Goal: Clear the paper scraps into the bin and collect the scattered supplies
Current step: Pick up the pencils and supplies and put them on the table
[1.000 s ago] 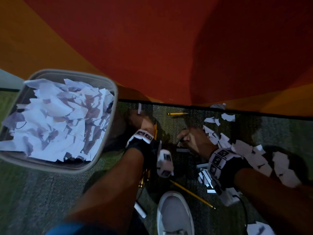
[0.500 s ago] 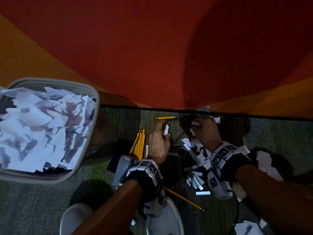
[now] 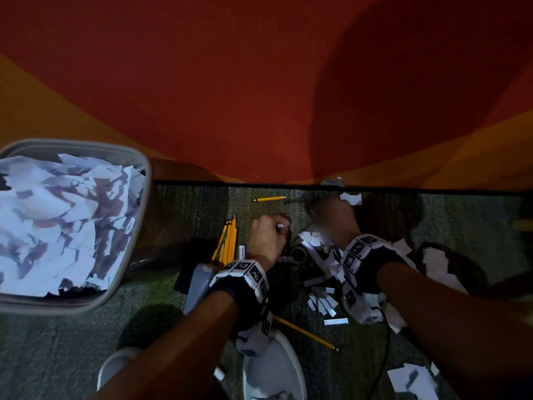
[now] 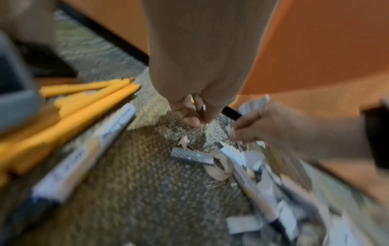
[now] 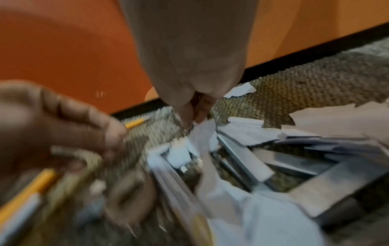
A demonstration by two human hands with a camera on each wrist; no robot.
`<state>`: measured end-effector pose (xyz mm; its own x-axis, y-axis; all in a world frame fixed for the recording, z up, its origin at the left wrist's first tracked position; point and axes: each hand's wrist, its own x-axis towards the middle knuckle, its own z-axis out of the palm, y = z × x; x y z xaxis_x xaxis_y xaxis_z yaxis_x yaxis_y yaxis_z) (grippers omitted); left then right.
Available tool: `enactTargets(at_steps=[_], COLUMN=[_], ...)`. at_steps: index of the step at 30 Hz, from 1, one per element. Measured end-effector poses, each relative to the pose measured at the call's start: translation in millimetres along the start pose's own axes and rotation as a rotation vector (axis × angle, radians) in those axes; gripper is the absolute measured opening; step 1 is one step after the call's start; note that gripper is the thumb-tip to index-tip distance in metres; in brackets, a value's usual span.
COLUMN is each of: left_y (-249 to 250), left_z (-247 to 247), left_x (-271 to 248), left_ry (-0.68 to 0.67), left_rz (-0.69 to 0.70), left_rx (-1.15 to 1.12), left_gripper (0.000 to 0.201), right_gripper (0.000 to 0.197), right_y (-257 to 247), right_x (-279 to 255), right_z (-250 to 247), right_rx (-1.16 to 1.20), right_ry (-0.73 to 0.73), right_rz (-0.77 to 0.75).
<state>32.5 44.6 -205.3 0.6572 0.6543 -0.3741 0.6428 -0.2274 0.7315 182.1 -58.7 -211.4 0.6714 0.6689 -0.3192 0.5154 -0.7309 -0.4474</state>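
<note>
The grey bin [image 3: 143,197], heaped with torn paper, stands on the carpet at the left. My left hand [image 3: 269,233] hovers over the carpet beside a bundle of yellow pencils [image 3: 227,241]; its curled fingers [image 4: 189,114] pinch a small white scrap [image 3: 279,226]. My right hand [image 3: 331,220], blurred, is close to the wall and pinches paper scraps [image 4: 255,103] over a pile of white strips [image 3: 320,295]. In the right wrist view its fingertips [image 5: 185,113] touch white paper [image 5: 202,131]. One loose pencil [image 3: 269,199] lies by the baseboard, another [image 3: 305,332] near my shoe.
A white marker [image 4: 84,149] lies beside the pencil bundle, with a grey object [image 3: 199,281] next to it. A tape roll [image 3: 298,254] and a staple strip [image 4: 191,156] sit between my hands. More torn paper [image 3: 432,261] lies at the right. My white shoes [image 3: 271,370] are below.
My left hand has drawn back from the pencil by the wall and curled its fingers round a small scrap. The right hand has stayed over the scraps near the baseboard.
</note>
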Motion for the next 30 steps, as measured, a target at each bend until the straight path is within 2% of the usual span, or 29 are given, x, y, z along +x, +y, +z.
enactTargets(at_steps=[3,8,11,15,17,21,24,28,30], left_y=[1.9,17.6,25.2,35.2,35.5,29.2,22.2,14.1,12.1], left_z=[2.1,18.2,28.9,34.7,35.8,34.7,30.5,22.8,14.1], left_x=[1.1,5.2,5.2,5.0,4.3,5.4,5.4,4.7,3.7], left_ry=[-0.088,-0.268,-0.222,-0.166,-0.177,-0.2,-0.21,-0.153,-0.13], left_rz=[0.032,0.196,0.238,0.207,0.164,0.077,0.066,0.061,0.059], left_rx=[0.099,0.325,0.45,0.499,0.451,0.297,0.219,0.181,0.166], left_gripper=[0.017,0.04,0.036,0.013,0.011,0.015,0.013,0.006,0.007], right_gripper=[0.029,0.009,0.008,0.01,0.013,0.02,0.027,0.025,0.022], right_y=[-0.1,1.3,10.3,29.2,31.9,26.0,27.4,16.5,9.8], right_x=[-0.2,-21.6,-39.6,-55.5,-60.8,-59.3,-51.8,-52.1,-54.1], right_z=[-5.5,-25.1,-33.5,-30.2,-23.1,-4.4,7.0,11.1,7.4], right_rx=[0.039,0.246,0.244,0.168,0.167,0.172,0.128,-0.04,-0.032], right_ry=[-0.017,0.14,0.152,0.082,0.061,0.056,0.047,0.038,0.028], right_rz=[0.028,0.052,0.054,0.142,0.176,0.144,0.14,0.044,0.0])
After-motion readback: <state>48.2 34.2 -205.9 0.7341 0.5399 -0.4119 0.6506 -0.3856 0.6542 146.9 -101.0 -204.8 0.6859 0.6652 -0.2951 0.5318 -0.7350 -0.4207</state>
